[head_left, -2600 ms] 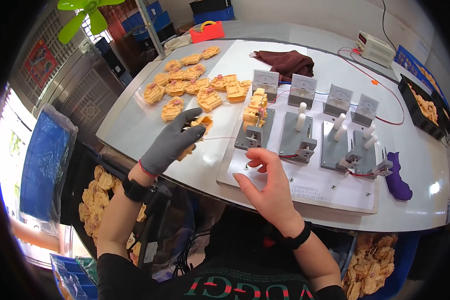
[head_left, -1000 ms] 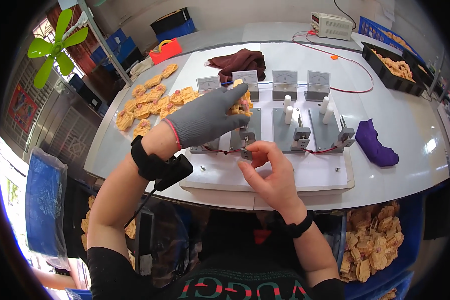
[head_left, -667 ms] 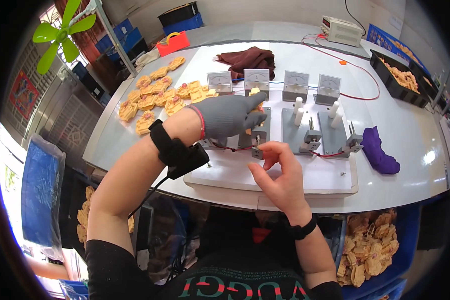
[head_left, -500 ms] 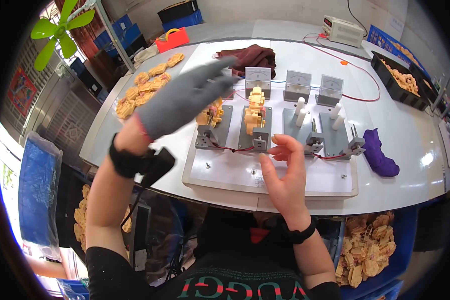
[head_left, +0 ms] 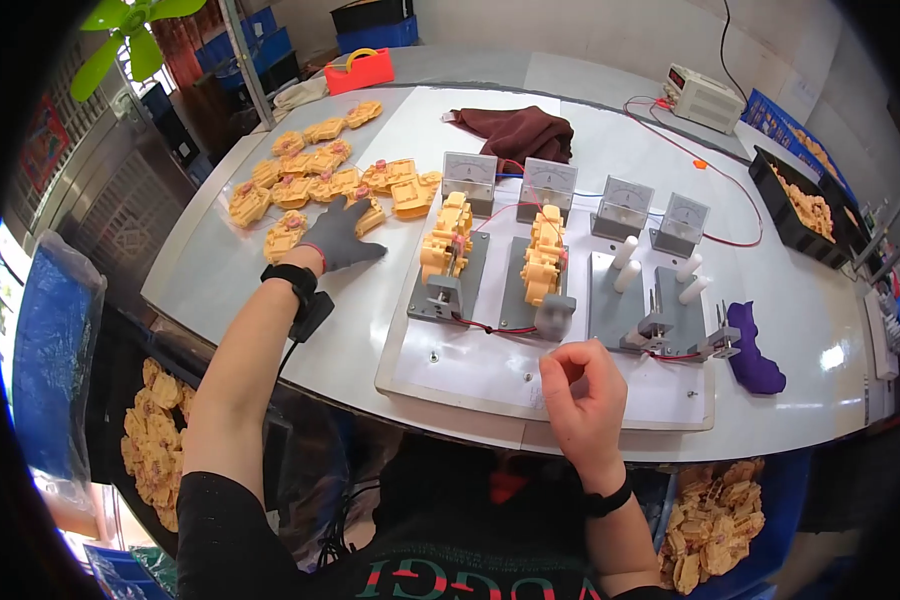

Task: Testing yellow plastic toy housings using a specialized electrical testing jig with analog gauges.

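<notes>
Left fingers: While the gloved left hand [head_left: 342, 232] lies spread and flat, its fingers [head_left: 366, 250] rest among the loose orange parts [head_left: 310, 172], touching the nearest one but closed on nothing that I can see.
Right fingers: curled loosely inward on the bare right hand [head_left: 582, 395], which hovers over the near edge of the white board [head_left: 490, 372]; whether anything small sits inside the curl cannot be told.
Loaded fixtures: two grey plates on the white board each carry a stacked orange assembly [head_left: 446, 238], the second [head_left: 538, 262] just beside the first.
Unloaded fixtures: two grey plates [head_left: 638, 302] at the board's right show only white pegs [head_left: 626, 262], no orange part.
Meters: four small gauges [head_left: 548, 184] line the board's far edge.
Progress: by my reading, half the stations are filled and two remain to fill.
Surroundings: a purple glove [head_left: 752, 356] lies right of the board; a dark cloth [head_left: 518, 130] beyond it on the tabletop [head_left: 220, 270].
</notes>
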`<action>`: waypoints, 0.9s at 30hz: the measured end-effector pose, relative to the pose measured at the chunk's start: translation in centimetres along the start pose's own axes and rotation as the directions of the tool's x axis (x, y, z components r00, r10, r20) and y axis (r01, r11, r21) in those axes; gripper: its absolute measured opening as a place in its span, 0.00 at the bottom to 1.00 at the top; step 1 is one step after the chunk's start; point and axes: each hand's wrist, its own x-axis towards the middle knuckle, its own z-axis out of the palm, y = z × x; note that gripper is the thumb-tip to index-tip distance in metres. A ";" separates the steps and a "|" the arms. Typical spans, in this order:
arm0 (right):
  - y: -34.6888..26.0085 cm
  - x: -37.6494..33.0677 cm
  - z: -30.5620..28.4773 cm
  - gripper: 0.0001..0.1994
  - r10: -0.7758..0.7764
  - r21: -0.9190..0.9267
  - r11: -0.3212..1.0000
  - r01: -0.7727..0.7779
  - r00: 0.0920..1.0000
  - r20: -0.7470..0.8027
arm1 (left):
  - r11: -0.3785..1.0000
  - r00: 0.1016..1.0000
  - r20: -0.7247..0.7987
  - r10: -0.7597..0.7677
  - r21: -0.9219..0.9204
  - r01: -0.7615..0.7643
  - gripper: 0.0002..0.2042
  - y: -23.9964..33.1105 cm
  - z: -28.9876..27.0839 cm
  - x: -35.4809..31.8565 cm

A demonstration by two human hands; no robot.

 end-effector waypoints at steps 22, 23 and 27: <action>0.4 -0.2 -0.1 0.06 -0.105 0.021 0.994 0.104 0.994 0.022 | 0.539 0.972 -0.203 -0.118 -0.835 -0.109 0.33 1.5 -4.4 -13.8; 0.7 -0.3 -0.4 0.08 -0.115 0.015 0.993 0.114 0.992 0.045 | 0.343 0.982 -0.180 -0.053 -0.927 -0.151 0.35 3.0 -5.1 -15.3; -0.5 -0.3 -0.6 0.30 -0.128 0.230 0.968 0.102 0.986 0.103 | -0.165 0.922 0.028 0.386 -0.981 0.098 0.39 7.3 -6.7 -21.9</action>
